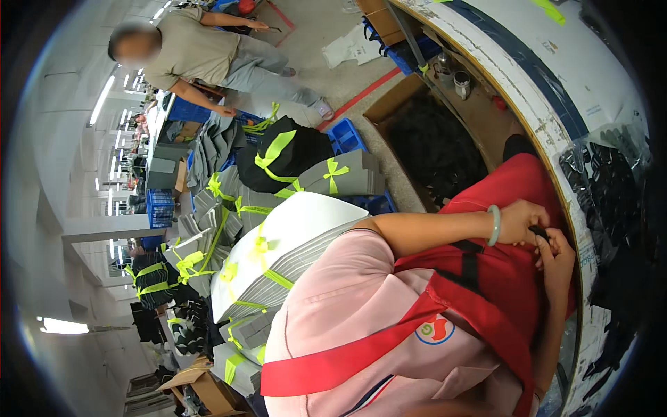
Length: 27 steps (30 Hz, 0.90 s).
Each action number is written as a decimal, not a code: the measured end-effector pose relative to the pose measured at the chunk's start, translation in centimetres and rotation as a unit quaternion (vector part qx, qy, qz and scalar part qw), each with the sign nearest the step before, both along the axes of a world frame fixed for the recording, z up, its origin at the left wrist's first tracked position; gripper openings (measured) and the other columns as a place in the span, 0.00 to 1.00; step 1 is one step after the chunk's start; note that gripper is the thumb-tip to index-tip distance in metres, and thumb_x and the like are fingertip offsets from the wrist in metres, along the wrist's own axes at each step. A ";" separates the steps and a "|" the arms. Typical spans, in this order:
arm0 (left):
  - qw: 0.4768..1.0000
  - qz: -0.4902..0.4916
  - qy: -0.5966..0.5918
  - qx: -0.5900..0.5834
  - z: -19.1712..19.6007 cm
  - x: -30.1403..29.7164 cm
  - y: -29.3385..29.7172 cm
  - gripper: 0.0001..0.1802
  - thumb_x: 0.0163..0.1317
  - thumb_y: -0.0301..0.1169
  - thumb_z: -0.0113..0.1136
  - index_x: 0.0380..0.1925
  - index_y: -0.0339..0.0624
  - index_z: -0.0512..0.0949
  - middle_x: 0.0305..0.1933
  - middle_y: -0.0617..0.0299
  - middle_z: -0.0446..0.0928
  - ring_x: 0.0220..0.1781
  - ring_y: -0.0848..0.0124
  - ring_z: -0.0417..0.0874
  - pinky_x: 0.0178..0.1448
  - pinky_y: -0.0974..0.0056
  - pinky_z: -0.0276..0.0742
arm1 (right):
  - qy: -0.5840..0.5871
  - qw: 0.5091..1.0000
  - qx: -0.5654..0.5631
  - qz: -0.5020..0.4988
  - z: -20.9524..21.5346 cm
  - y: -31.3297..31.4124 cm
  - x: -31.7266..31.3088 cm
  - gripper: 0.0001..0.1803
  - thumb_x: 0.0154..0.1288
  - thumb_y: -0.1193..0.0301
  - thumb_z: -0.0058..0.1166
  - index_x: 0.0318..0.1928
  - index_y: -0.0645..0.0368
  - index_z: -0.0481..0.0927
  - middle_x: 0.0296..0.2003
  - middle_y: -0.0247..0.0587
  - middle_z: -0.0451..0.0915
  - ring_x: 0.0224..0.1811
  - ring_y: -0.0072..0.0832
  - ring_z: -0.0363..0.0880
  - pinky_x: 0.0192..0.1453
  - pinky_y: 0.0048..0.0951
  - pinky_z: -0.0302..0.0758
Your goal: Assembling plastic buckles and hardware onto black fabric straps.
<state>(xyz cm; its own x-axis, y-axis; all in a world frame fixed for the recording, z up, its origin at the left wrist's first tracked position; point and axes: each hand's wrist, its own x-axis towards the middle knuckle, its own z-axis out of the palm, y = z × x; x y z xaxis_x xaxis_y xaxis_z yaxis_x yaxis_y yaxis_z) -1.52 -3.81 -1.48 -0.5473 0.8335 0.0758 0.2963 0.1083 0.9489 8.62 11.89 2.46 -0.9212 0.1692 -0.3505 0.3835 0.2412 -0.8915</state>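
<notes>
My left hand (520,221), with a pale green bangle (494,225) on its wrist, pinches a small black piece (540,231) at the edge of the white worktable (549,90). My right hand (558,263) comes up from below and its fingers close on the same piece. Both hands are pressed together in front of my red apron (507,278), which I wear over a pink shirt (333,313). Most of the black piece is hidden by my fingers.
Stacks of grey and white pieces tied with neon yellow-green tape (278,254) pile up on the left among blue crates (345,135). A cardboard box of black material (431,142) sits under the table. A clear bag of black parts (611,181) lies on it. Another person (201,55) bends over at top left.
</notes>
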 end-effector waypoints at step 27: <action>0.979 0.062 0.193 -0.020 1.0 0.5 0.7 0.07 0.53 0.22 0.63 0.34 0.38 0.81 0.25 0.56 0.74 0.25 0.64 0.76 0.30 0.66 0.70 | 0.026 0.915 -0.359 -0.183 -0.3 -0.8 0.0 0.10 0.69 0.66 0.51 0.38 0.61 0.75 0.23 0.35 0.77 0.19 0.16 0.72 0.20 0.17 0.68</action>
